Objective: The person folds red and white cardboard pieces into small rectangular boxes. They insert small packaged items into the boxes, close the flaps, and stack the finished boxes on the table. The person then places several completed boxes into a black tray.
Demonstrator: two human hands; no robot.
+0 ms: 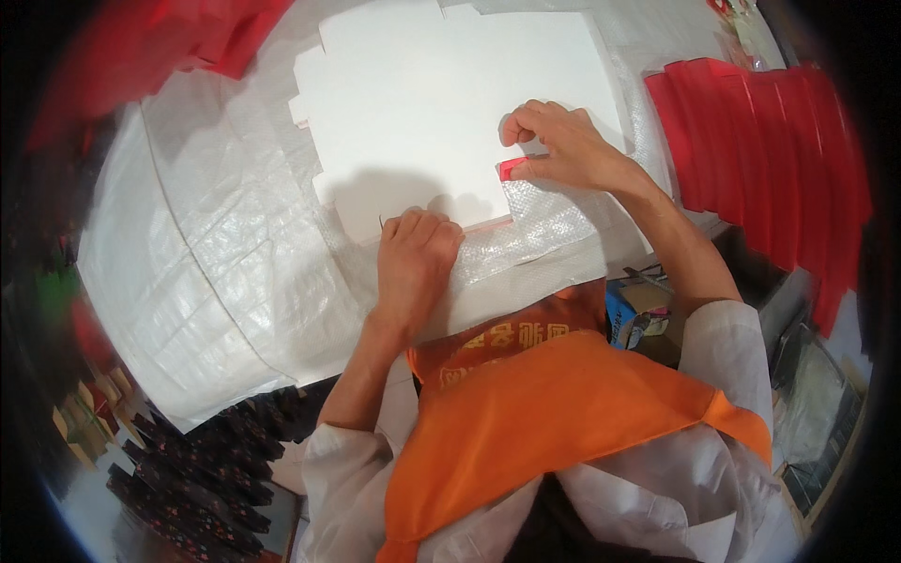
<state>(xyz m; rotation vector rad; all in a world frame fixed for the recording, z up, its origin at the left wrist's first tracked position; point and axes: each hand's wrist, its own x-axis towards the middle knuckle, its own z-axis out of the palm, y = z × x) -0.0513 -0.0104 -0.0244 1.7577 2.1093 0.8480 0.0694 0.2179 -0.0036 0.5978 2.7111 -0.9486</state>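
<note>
A white die-cut cardboard blank with notched edges lies flat before me on a woven plastic sheet. My left hand is curled over the blank's near edge; its fingertips are hidden. A thin strip of pinkish red shows along that edge beside it. At the near right corner notch, the thumb of my right hand rests on a small red flap turned up against the white. The other fingers of that hand are bent above the board, with a gap between them and the thumb.
Red folded sheets in an overlapping stack lie on the right, and more red material is at the far left. Dark flower-patterned pieces stand below the table's left edge. A blue printed carton sits below the right side.
</note>
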